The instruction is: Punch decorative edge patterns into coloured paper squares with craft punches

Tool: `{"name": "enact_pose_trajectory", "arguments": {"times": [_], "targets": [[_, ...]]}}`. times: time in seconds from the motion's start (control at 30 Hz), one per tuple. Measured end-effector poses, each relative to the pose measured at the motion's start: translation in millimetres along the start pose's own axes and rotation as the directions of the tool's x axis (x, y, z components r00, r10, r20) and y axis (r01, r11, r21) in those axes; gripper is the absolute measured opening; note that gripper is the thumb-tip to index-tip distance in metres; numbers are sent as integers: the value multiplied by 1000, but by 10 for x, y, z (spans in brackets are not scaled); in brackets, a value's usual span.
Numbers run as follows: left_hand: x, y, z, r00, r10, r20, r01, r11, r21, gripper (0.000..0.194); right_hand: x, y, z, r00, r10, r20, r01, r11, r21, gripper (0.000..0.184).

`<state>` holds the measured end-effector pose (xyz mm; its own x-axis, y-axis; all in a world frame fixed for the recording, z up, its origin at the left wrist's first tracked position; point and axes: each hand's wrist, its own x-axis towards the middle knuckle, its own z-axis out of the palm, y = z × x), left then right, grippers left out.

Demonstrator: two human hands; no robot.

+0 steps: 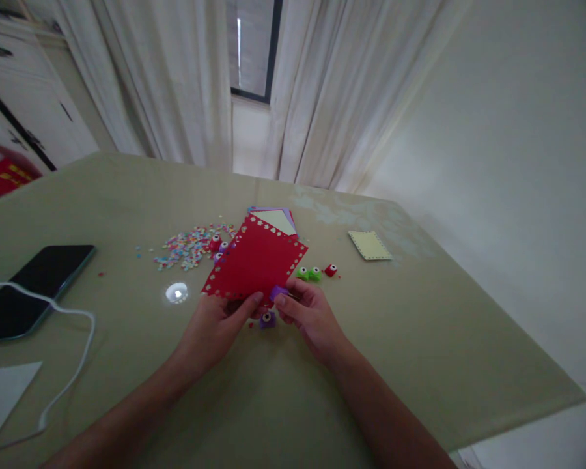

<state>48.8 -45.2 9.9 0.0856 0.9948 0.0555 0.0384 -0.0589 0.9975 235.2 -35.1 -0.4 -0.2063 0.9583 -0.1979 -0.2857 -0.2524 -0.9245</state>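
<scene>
Your left hand (221, 320) pinches the card (254, 262), your right hand (316, 316) the punch (278, 292) alongside, likely edge-punching, so a squeeze seems needed.

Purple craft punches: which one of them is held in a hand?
The purple craft punch at the bottom corner of the red card, gripped by the right hand; the other visible purple ones rest on the table, unheld.

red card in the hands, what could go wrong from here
The red card might tear near its edges, where cut-outs already run in rows. The left hand has its thumb close to the purple punch in the right hand, so it might get nipped. The loose confetti on the table could scatter if brushed.
</scene>
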Motion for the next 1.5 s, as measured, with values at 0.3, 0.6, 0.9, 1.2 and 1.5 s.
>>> {"name": "enact_pose_trajectory", "arguments": {"times": [0.3,0.6,0.9,1.2,1.5], "targets": [[-13,-50,-8,1000,-3,-8,4,999,39,20,-6,-30,24,995,-72,71,76,996,-53,35],[-8,-75,-25,1000,21,-12,-20,997,74,21,3,-13,32,996,-53,68,58,996,-63,37],[49,-37,-113,988,-28,-154,37,998,58,26,2,-157,-168,956,-279,85,264,702,-661,20],[81,-83,-142,979,-101,-178,103,995,4,34,45,-50,-185,900,-380,213,333,287,-898,12],[68,-62,-135,978,-140,-152,128,988,-89,33,197,-105,-485,842,-523,135,145,-22,-989,32]]}}
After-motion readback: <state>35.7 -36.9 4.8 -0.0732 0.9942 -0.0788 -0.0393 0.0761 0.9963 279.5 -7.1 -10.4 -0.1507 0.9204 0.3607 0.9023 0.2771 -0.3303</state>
